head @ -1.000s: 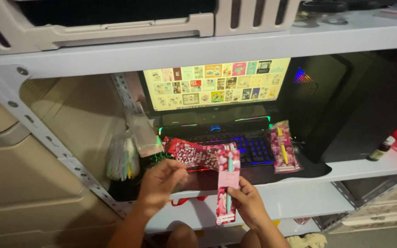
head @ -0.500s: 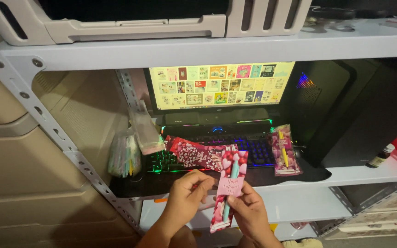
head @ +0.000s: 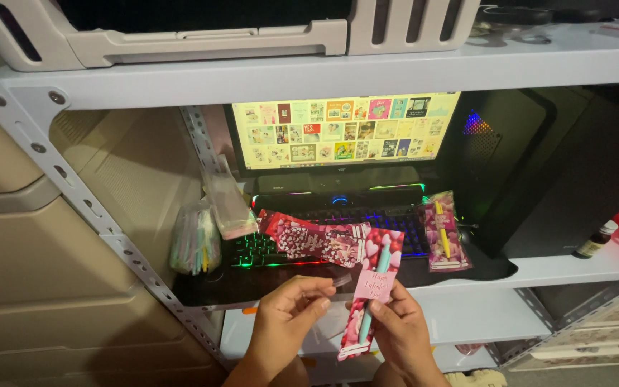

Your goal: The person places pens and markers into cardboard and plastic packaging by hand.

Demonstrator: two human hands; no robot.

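The left hand [head: 288,315] has come in from the side and now sits just beside the heart card with a teal pen [head: 370,294], its fingers pinched on what looks like a small clear strip. The right hand [head: 400,333] holds that card up, tipped a bit more than before, below the glowing keyboard [head: 402,231] and more heart cards [head: 309,240].

Both hands are raised side by side in the lower centre of the head view, forearms entering from the bottom edge. Left hand [head: 288,315]: palm turned inward, fingers curled, thumb and forefinger pinched together at the tips, pointing toward the other hand. Right hand [head: 399,330]: back facing the camera, fingers closed in a grip, thumb pressed across the front. The two hands sit near each other, not touching.
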